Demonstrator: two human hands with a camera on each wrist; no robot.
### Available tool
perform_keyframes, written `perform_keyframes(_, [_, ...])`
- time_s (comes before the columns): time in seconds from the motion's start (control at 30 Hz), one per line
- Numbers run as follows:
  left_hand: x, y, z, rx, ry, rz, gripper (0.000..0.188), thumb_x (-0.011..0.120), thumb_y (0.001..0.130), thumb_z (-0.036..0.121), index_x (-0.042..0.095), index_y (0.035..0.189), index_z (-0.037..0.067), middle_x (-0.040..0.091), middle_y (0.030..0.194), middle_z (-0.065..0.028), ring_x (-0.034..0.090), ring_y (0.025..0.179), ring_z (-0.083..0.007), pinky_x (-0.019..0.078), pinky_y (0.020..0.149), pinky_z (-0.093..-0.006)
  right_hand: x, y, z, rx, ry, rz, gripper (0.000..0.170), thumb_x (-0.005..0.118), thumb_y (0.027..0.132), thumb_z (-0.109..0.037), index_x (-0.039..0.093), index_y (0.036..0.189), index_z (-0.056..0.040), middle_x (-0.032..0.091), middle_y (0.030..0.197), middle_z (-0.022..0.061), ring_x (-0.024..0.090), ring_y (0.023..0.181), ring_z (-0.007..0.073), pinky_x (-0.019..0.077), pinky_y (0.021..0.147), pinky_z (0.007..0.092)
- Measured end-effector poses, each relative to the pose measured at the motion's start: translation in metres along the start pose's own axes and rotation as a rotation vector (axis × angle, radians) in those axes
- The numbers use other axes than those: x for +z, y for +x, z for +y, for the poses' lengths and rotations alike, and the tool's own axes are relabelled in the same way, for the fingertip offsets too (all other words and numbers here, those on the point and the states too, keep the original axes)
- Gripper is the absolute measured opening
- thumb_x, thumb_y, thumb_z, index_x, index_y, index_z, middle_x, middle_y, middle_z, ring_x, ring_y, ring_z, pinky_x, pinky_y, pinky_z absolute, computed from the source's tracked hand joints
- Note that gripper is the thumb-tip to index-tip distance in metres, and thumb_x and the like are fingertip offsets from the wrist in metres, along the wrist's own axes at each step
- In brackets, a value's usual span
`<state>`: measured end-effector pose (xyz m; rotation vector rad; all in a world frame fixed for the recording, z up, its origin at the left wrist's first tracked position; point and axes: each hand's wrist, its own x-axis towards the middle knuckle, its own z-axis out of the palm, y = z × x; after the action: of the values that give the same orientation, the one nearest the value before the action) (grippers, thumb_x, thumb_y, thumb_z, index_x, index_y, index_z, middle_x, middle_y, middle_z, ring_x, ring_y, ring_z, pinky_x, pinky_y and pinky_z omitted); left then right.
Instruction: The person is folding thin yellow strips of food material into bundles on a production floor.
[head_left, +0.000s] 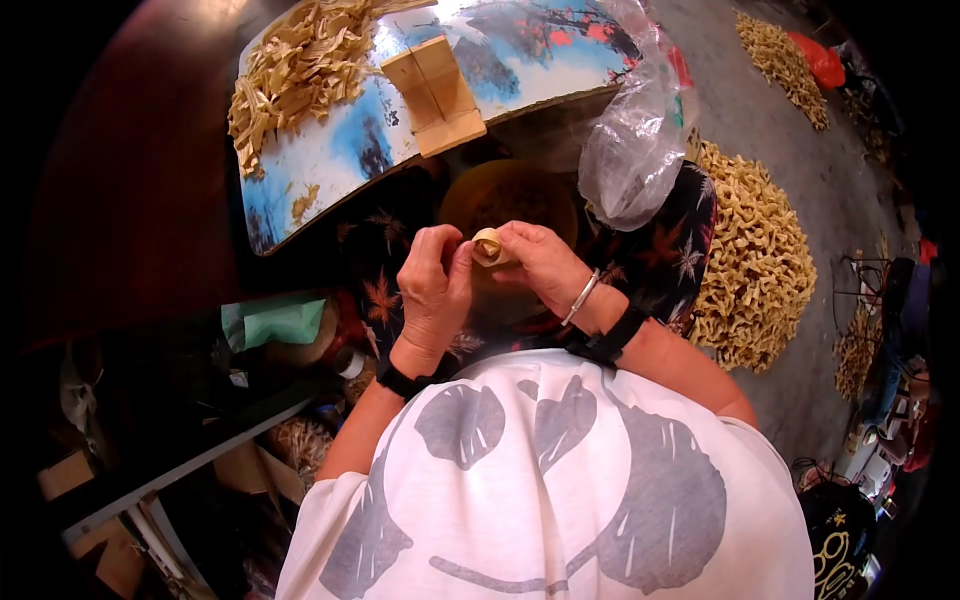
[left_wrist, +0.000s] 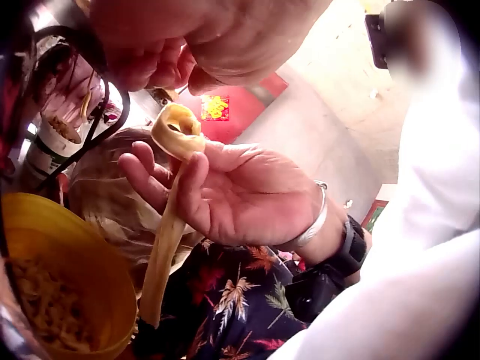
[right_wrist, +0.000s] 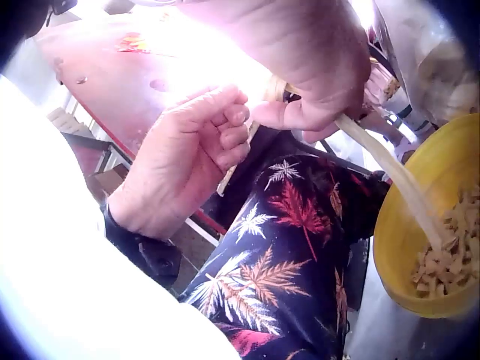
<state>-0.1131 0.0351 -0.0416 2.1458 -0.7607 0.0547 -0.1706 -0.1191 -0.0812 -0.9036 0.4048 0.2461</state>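
A pale yellow flat strip (left_wrist: pixel 163 262) is bent into a loop (head_left: pixel 487 246) at its upper end. My right hand (head_left: pixel 545 262) pinches it just under the loop between thumb and fingers. Below that hand, the strip's long tail (right_wrist: pixel 397 176) hangs down, overlapping a yellow bowl (right_wrist: pixel 397 262) in the right wrist view. My left hand (head_left: pixel 435 285) is close beside the loop, its fingers curled and thumb near the index finger. I cannot tell whether its fingertips pinch the strip's end. Small pale yellow pieces (left_wrist: pixel 56 307) lie in the bowl.
Ahead, a painted tabletop (head_left: pixel 340 165) carries a heap of flat strips (head_left: pixel 305 70) and a wooden stand (head_left: pixel 435 95). A clear plastic bag (head_left: pixel 635 150) hangs at its right edge. Large piles of twisted pieces (head_left: pixel 755 260) cover the floor at right. Cluttered shelving (head_left: pixel 190 470) stands left.
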Motion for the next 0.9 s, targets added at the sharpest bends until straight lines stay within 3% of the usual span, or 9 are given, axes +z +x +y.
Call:
perform_keyframes(0.1, [0.002,-0.004,-0.003,-0.040,-0.166,-0.034,0.014,0.067,0.091,0.006,0.063,0.103,0.002,0.066,0.082,-0.0029,0.054,0.062,-0.0082,0.0465,0.057,-0.0241,0.004,0.001,0.000,-0.046,-0.053,0.011,0.022,0.052,0.102,-0.026,0.062,0.106,-0.0070,0.064,0.099,0.0007,0.062,0.088,0.0084,0.0554,0.072,0.0237])
perform_keyframes(0.2, [0.006,-0.005,-0.003,-0.416,-0.525,-0.063,0.006,0.066,0.092,0.005,0.065,0.098,0.004,0.064,0.082,0.0017,0.053,0.065,-0.0034,0.0429,0.057,-0.0183,0.013,0.000,-0.001,-0.126,-0.148,-0.002,0.021,0.054,0.101,-0.027,0.061,0.106,-0.0070,0.065,0.095,0.0006,0.063,0.079,0.0086,0.0558,0.071,0.0238])
perform_keyframes(0.27, [0.007,-0.005,-0.006,-0.416,-0.554,-0.031,0.007,0.068,0.088,0.003,0.065,0.095,0.002,0.066,0.081,-0.0012,0.058,0.070,-0.0065,0.0475,0.064,-0.0216,0.015,-0.002,-0.003,-0.245,-0.317,0.018,0.022,0.055,0.100,-0.027,0.061,0.106,-0.0069,0.066,0.088,0.0004,0.063,0.072,0.0086,0.0557,0.069,0.0242])
perform_keyframes(0.37, [0.002,-0.002,-0.018,-0.403,-0.480,-0.014,0.007,0.068,0.087,0.002,0.065,0.093,0.001,0.066,0.078,-0.0024,0.060,0.073,-0.0082,0.0495,0.068,-0.0228,0.018,-0.014,-0.021,-0.047,-0.520,0.081,0.022,0.054,0.100,-0.026,0.061,0.105,-0.0061,0.065,0.076,0.0003,0.061,0.065,0.0081,0.0533,0.061,0.0238])
perform_keyframes(0.5, [-0.013,0.002,-0.023,-0.468,-0.455,-0.075,0.007,0.066,0.089,0.002,0.065,0.096,0.003,0.067,0.083,-0.0006,0.060,0.075,-0.0082,0.0487,0.068,-0.0225,-0.014,-0.003,-0.003,-0.243,-0.674,0.020,0.020,0.052,0.101,-0.022,0.061,0.096,-0.0050,0.063,0.070,0.0017,0.054,0.057,0.0073,0.0448,0.047,0.0218])
perform_keyframes(0.53, [-0.014,0.002,-0.023,-0.525,-0.514,-0.114,0.009,0.066,0.090,0.002,0.065,0.099,0.003,0.067,0.087,-0.0006,0.061,0.077,-0.0083,0.0489,0.068,-0.0226,-0.012,-0.005,-0.005,-0.193,-0.557,0.044,0.020,0.052,0.101,-0.022,0.061,0.096,-0.0047,0.063,0.071,0.0024,0.054,0.057,0.0077,0.0454,0.048,0.0220])
perform_keyframes(0.63, [-0.006,0.004,-0.024,-0.705,-1.239,-0.041,0.020,0.065,0.092,0.006,0.061,0.112,0.004,0.065,0.095,-0.0022,0.060,0.080,-0.0091,0.0484,0.069,-0.0217,-0.003,-0.007,-0.011,-0.116,-0.338,0.139,0.020,0.051,0.101,-0.020,0.062,0.097,-0.0037,0.063,0.072,0.0042,0.055,0.056,0.0092,0.0474,0.048,0.0231])
perform_keyframes(0.77, [0.018,-0.006,-0.011,-0.648,-1.218,-0.083,0.028,0.066,0.093,0.009,0.058,0.118,0.002,0.066,0.110,-0.0064,0.062,0.103,-0.0169,0.0489,0.090,-0.0309,0.023,-0.009,-0.008,-0.306,-0.473,0.232,0.017,0.053,0.100,-0.017,0.060,0.095,-0.0024,0.061,0.072,0.0049,0.057,0.055,0.0110,0.0493,0.046,0.0248])
perform_keyframes(0.9, [0.010,0.003,-0.009,-0.634,-1.150,-0.079,0.025,0.063,0.095,0.013,0.058,0.117,0.002,0.066,0.107,-0.0059,0.061,0.103,-0.0151,0.0483,0.090,-0.0277,0.020,-0.011,-0.017,-0.552,-0.906,0.277,0.014,0.060,0.094,-0.016,0.061,0.097,-0.0018,0.065,0.087,0.0105,0.066,0.073,0.0203,0.0530,0.061,0.0329])
